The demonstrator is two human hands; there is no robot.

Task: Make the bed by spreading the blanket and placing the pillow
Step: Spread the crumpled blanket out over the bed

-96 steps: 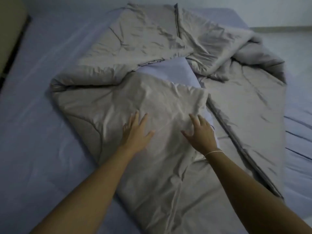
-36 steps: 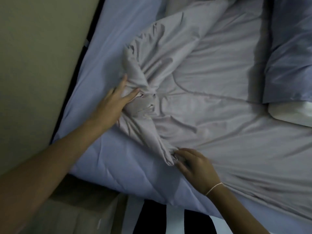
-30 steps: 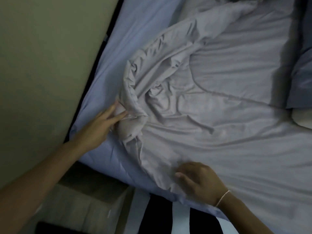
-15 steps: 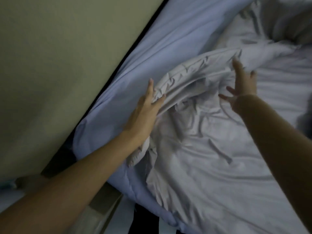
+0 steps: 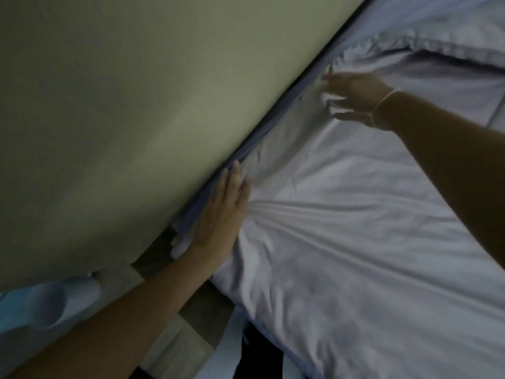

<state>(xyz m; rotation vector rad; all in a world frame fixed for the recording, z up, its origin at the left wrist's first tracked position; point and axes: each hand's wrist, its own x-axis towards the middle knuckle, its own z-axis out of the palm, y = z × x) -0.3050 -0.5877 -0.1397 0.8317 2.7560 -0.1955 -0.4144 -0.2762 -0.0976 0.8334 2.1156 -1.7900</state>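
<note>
Head view, dim light. Blanket [image 5: 341, 242], pale grey, spread over the lower right and centre of the frame, its edge running diagonally along the wall [image 5: 109, 105] that fills the upper left. Left hand [image 5: 224, 212], centre-left, laid flat with fingers straight and together, pressed onto the blanket edge beside a strip of blue sheet [image 5: 254, 143] next to the wall; creases fanning out to the right from under the palm. Right hand [image 5: 355, 97], upper right of centre, fingers apart and slightly curled, touching bunched blanket near the wall; grip on fabric not discernible through blur. Thin bracelet [image 5: 382, 105] on the right wrist. Pillow [image 5: 437, 47], upper right corner, lying above the blanket.
</note>
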